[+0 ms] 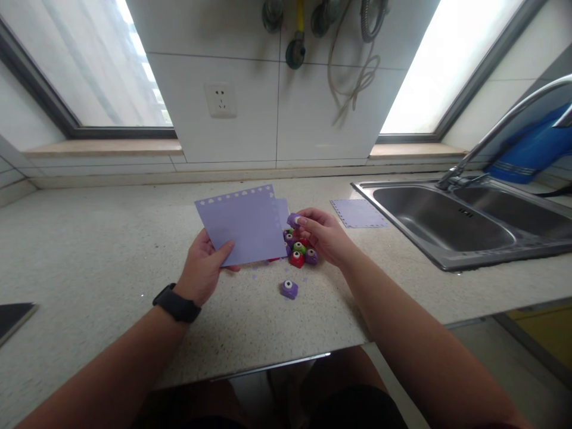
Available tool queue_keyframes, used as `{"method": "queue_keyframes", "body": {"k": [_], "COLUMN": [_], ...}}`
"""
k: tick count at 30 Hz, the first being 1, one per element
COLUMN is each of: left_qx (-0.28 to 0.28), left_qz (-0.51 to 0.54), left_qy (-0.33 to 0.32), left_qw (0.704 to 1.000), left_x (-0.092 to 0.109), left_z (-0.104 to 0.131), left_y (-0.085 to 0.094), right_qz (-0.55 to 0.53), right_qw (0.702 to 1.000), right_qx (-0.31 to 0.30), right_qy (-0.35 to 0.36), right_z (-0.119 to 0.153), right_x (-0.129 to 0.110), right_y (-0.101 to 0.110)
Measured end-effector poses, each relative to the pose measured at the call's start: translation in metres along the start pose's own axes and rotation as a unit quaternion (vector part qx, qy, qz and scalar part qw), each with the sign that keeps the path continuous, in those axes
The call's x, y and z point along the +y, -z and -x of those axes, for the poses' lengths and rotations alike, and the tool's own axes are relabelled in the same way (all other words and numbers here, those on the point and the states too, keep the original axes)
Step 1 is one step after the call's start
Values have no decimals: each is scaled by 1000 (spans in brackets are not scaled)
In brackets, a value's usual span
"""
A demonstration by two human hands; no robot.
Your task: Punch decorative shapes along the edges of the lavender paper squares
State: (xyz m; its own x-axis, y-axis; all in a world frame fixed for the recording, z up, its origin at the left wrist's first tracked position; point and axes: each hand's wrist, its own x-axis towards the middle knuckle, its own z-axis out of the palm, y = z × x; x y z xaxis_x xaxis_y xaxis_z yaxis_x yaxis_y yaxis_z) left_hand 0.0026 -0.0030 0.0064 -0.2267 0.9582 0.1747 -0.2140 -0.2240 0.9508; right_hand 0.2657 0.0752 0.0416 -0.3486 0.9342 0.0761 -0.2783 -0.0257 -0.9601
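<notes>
My left hand (203, 265) grips a sheet of purple paper (243, 226) by its lower left part, thumb on top. A row of small shapes is punched along the sheet's upper edge. Between the thumb and fingers of my right hand (324, 235) is a small purple craft punch (294, 220), close to the sheet's right edge. Below it lie several purple, red and green craft punches, among them a red punch (297, 259). One more purple punch (289, 289) sits apart, nearer to me. Small purple paper bits (254, 276) are scattered around them.
A second purple sheet (358, 213) with punched edges lies by the steel sink (440, 260) on the right. Another purple sheet (282, 210) is partly hidden behind the held one. A dark flat object (15, 322) rests at the counter's left edge.
</notes>
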Motion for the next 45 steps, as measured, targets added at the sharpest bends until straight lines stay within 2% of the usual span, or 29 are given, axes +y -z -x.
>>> {"method": "queue_keyframes", "body": {"k": [9,20,36,45], "left_qx": [-4,-17,15,11], "left_qz": [-15,-34,-53,-57], "left_qy": [-7,-19,-33,-35], "left_qw": [1000,999,998,998], "left_x": [-2,-3,-6,-5], "left_z": [-1,0,-2,-2], "left_y": [1,4,5,4], "right_qz": [-4,48,47,52], "right_qw": [1000,998,999,998], "right_qx": [-7,-26,-13,-16], "right_qy": [3,15,22,24], "right_z": [2,4,3,3], "right_x": [1,4,6,6], "right_y": [-4,-10,-7,-9]}}
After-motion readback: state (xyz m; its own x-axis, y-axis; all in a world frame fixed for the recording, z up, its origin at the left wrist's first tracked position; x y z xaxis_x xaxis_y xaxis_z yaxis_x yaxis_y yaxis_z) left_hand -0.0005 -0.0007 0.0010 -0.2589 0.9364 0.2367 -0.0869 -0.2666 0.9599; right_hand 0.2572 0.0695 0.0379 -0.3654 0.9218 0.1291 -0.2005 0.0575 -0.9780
